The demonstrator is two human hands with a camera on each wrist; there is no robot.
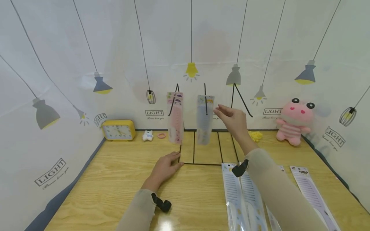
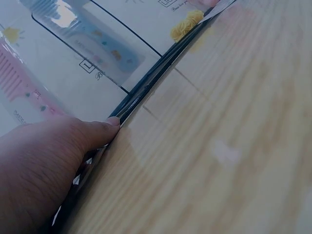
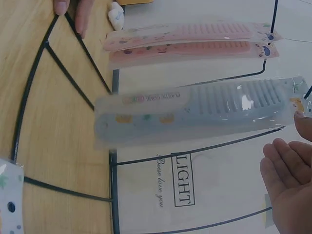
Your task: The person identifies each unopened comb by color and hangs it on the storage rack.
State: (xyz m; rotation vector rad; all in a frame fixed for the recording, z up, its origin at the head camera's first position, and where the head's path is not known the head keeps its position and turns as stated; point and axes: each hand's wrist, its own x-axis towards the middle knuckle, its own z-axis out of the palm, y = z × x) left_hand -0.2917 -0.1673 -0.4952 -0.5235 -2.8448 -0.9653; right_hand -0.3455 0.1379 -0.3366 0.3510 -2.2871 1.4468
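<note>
You seem to be at the step of hanging packaged combs on the wire rack (image 1: pixel 202 164), settling a blue comb packet (image 1: pixel 204 130) on the middle hook (image 1: pixel 206 107). The hook crosses the packet's header card, though you cannot make out the hole. The packet hangs upright above the rack's base, beside the pink comb packets (image 1: pixel 175 125) on the neighbouring hook.

Your right hand (image 1: pixel 233 123) is at the packet's upper right edge: one digit meets the header corner while the other fingers bend just below, clear of the plastic. Whether you pinch the card or have released it, I cannot tell.

Your left hand (image 1: pixel 164 167) rests on the base's front left corner, fingers loosely extended, grasping nothing.

The next move probably calls for checking that the card sits on the wire, then reaching for the blue packets (image 1: pixel 232 189) on the table, beneath your right forearm, with the rack steadied.
</note>
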